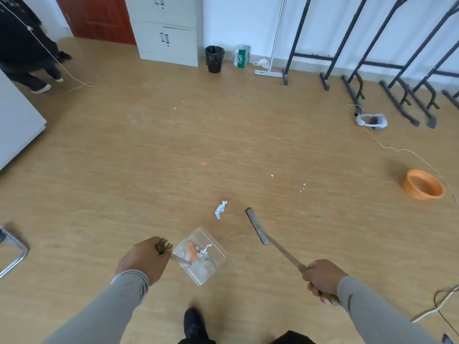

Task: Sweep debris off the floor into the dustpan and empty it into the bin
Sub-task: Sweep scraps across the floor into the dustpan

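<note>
My left hand [144,258] grips the handle of a clear plastic dustpan [201,256] that rests on the wooden floor and holds white paper scraps and an orange piece. My right hand [323,279] grips the long handle of a broom, whose narrow brush head [257,225] touches the floor to the right of the dustpan. A crumpled white paper [220,209] lies just beyond the dustpan's mouth, left of the brush head. Small white bits [302,187] and an orange scrap [204,163] lie farther out. A black bin [214,58] stands by the far wall.
A grey cabinet [166,31] stands left of the bin. Black rack frames [360,70] line the right wall, with a mop [269,70] leaning nearby. An orange basin [423,184], a white headset [371,120] and cables lie at right. A person [24,45] stands far left.
</note>
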Tool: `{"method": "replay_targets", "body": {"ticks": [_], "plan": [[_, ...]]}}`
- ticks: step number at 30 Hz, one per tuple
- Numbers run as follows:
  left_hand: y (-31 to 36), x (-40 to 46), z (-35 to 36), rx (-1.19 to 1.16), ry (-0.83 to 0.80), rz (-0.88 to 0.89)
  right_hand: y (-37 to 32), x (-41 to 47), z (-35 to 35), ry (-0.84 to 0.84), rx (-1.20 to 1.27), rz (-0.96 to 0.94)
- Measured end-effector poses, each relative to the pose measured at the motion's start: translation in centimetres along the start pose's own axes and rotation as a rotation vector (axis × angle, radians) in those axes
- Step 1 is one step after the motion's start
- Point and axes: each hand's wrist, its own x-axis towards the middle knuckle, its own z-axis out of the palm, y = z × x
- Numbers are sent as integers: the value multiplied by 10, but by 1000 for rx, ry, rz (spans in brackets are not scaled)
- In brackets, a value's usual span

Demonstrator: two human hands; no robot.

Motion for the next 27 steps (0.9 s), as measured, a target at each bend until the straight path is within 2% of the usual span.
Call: {"method": "replay_targets", "body": {"ticks": [11, 19, 27], "plan": [[-28, 55, -19, -13, -14, -30, -81, 4, 8, -8, -23, 9], [-6, 98, -18, -19, -25, -82, -133, 47, -10, -16, -2, -31], [29, 156, 8, -23, -56, -158, -208, 97, -46, -6, -198, -77]]}}
